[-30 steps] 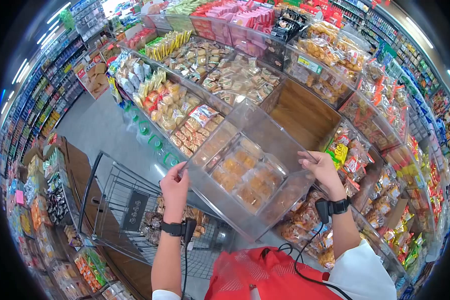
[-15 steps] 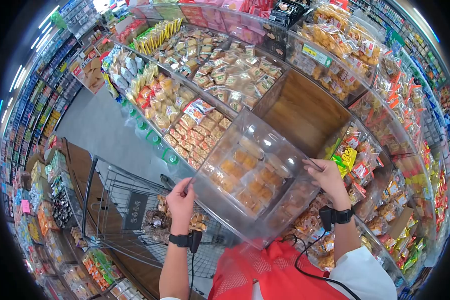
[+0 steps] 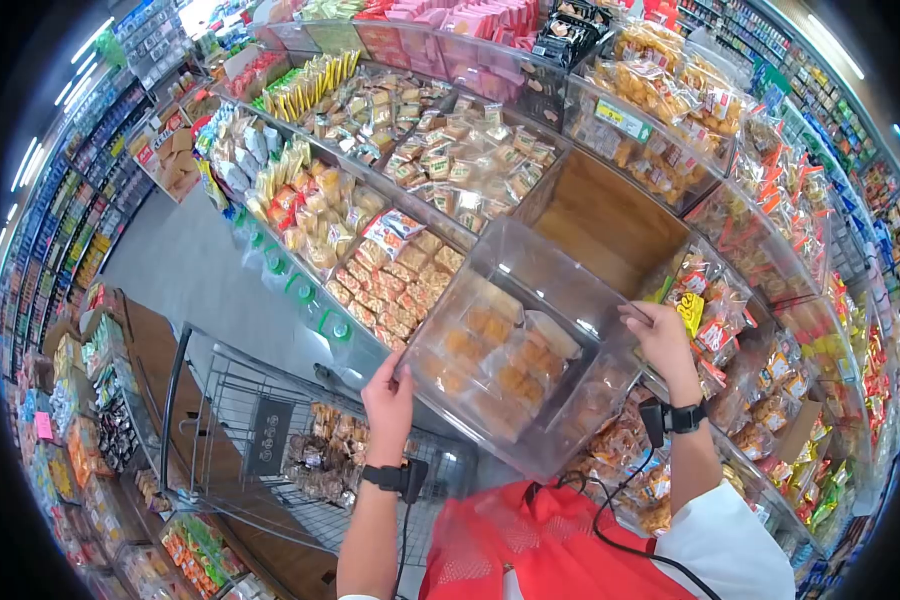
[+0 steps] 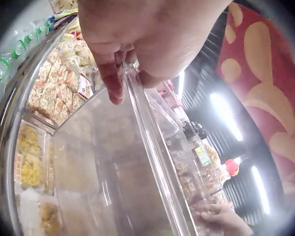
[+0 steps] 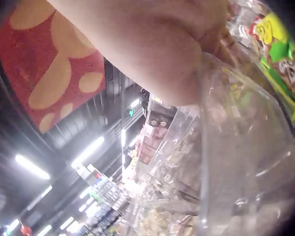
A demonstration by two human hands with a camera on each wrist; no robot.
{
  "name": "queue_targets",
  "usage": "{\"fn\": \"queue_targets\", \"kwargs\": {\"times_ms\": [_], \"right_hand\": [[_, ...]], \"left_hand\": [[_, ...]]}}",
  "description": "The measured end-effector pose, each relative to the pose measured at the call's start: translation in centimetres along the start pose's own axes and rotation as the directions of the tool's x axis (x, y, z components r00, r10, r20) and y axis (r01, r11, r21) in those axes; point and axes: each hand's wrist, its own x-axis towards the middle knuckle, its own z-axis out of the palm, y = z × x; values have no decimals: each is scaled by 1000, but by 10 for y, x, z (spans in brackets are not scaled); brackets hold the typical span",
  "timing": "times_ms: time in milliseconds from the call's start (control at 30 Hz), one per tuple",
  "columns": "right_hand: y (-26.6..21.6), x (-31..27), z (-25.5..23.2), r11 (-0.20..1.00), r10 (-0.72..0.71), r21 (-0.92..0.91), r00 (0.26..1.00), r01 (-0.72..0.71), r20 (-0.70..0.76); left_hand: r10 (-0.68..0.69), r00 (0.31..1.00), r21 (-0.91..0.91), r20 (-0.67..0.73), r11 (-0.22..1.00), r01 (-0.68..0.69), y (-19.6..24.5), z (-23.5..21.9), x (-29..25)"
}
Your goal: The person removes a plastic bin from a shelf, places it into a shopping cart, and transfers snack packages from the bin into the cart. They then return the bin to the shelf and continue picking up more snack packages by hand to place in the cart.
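Observation:
Both hands hold a clear plastic bin (image 3: 555,265) by its opposite upper edges, tilted over the snack display. The left hand (image 3: 388,395) pinches the left rim; in the left wrist view its thumb and fingers lie on either side of the bin's thick edge (image 4: 155,147). The right hand (image 3: 662,340) grips the right rim, its fingertips partly hidden in the right wrist view behind the palm. Wrapped golden pastries (image 3: 515,365) show through the bin's clear walls. Just beyond the bin is a bare wooden compartment (image 3: 605,215) of the display.
Packaged wafer-like snacks (image 3: 395,285) fill the compartment to the left, and bagged snacks (image 3: 710,300) lie to the right. A wire shopping cart (image 3: 230,400) with packets inside stands at lower left. Green-capped bottles (image 3: 300,290) line the display's outer side. Shelves (image 3: 90,180) run along the aisle.
The left hand has moved right and slightly down with the bin's left edge. The right hand has shifted slightly right, still on the rim. The view has also shifted a little.

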Motion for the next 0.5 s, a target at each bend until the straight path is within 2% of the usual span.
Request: {"fn": "queue_targets", "kwargs": {"times_ms": [67,233,300,367,467,500], "right_hand": [[-4,5,-8,984,-38,-176,999,32,-31],[5,24,-5,973,-73,-221,996,61,-46],[11,29,-4,975,-53,-217,998,44,-37],[2,24,-3,950,-54,-309,998,41,-33],[1,26,-6,919,-117,-381,993,101,-19],[2,25,-5,911,-143,-393,990,130,-4]], "left_hand": [[9,1000,10,18,1000,-9,0,2,-1],[23,996,0,83,1000,-23,-11,19,15],[16,995,25,103,1000,-18,1,19,23],[-33,983,28,180,999,28,1,15,27],[-19,977,-308,214,948,86,-12,18,25],[-30,974,-314,227,944,102,-15,17,20]]}}
